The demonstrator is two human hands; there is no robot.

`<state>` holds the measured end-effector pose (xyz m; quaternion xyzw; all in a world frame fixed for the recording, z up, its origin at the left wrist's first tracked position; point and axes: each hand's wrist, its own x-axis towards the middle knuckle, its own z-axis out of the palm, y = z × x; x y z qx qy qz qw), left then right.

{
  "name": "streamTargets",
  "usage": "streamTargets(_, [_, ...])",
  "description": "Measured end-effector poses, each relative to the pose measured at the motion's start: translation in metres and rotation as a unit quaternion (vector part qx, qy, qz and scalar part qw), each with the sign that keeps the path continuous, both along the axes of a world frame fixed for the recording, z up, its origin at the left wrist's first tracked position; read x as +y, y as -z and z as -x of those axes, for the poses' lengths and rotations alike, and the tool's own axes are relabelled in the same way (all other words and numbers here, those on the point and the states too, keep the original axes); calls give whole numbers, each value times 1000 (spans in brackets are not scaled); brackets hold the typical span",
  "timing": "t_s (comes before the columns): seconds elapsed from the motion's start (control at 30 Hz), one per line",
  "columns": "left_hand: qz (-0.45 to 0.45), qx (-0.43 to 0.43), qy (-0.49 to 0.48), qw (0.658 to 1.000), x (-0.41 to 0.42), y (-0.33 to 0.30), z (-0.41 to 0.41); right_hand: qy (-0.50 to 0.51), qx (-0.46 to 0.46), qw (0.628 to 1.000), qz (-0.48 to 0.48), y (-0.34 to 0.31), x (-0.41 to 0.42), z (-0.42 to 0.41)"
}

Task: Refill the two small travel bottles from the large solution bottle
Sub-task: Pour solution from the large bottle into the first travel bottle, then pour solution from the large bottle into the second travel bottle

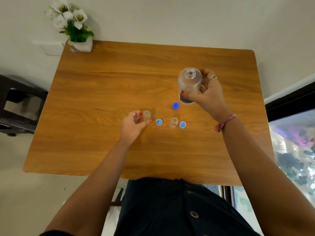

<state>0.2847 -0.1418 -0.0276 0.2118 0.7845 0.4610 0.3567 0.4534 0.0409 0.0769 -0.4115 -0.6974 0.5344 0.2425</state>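
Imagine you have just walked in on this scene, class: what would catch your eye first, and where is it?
First, the large solution bottle, uncapped and gripped by the right hand above the wooden table. Next, the left hand holding one small travel bottle, with the other travel bottle standing open among three blue caps near the table's middle. A pot of white flowers sits at the far left corner.
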Motion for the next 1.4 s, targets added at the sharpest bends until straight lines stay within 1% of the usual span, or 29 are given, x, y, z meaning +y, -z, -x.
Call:
streamTargets(0.13, [11, -5, 7, 1000, 0, 4, -5, -3, 4, 1000, 1, 3, 4, -6])
streamTargets(0.23, [14, -7, -6, 1000, -2, 4, -9, -4, 3, 1000, 0, 5, 8, -9])
streamTargets(0.33, [4, -15, -21, 1000, -4, 6, -11, -8, 4, 1000, 1, 7, 11, -11])
streamTargets(0.47, [-4, -20, -13, 1000, -6, 6, -13, -18, 4, 1000, 7, 11, 13, -10])
streamTargets(0.5, [-6, -7, -8, 1000, -6, 5, -13, -19, 3, 1000, 8, 13, 13, -10])
streamTargets(0.57, [0, 68, 17, 998, -6, 0, -15, -19, 2, 1000, 11, 15, 15, -10])
streamTargets(0.63, [-1, 154, 54, 987, -3, -10, -20, -19, 5, 1000, 15, 16, 15, -10])
streamTargets(0.7, [-28, 246, 97, 964, 3, -25, -27, -22, 10, 1000, 17, 17, 16, -10])
streamTargets(0.77, [-62, 330, 141, 931, 10, -39, -35, -21, 13, 1000, 19, 18, 17, -10])
streamTargets(0.8, [-75, 353, 164, 918, 14, -44, -41, -20, 13, 1000, 19, 18, 18, -11])
streamTargets(0.83, [-74, 357, 189, 912, 19, -48, -46, -20, 11, 1000, 19, 18, 19, -11])
streamTargets(0.9, [-36, 313, 232, 920, 29, -54, -60, -20, 9, 1000, 17, 18, 21, -12])
streamTargets(0.97, [18, 263, 251, 931, 39, -49, -70, -19, 14, 1000, 17, 17, 22, -14])
streamTargets(1.03, [72, 229, 248, 939, 46, -39, -75, -19, 19, 1000, 16, 16, 23, -16])
streamTargets(1.1, [106, 199, 238, 944, 50, -30, -78, -18, 18, 1000, 14, 16, 25, -20])
streamTargets(1.23, [128, 199, 221, 946, 50, -17, -80, -14, 13, 1000, 9, 16, 26, -25])
streamTargets(1.3, [121, 209, 207, 948, 50, -14, -81, -12, 16, 1000, 13, 15, 26, -27])
streamTargets(1.4, [103, 199, 184, 957, 51, -14, -82, -7, 21, 1000, 16, 12, 26, -30])
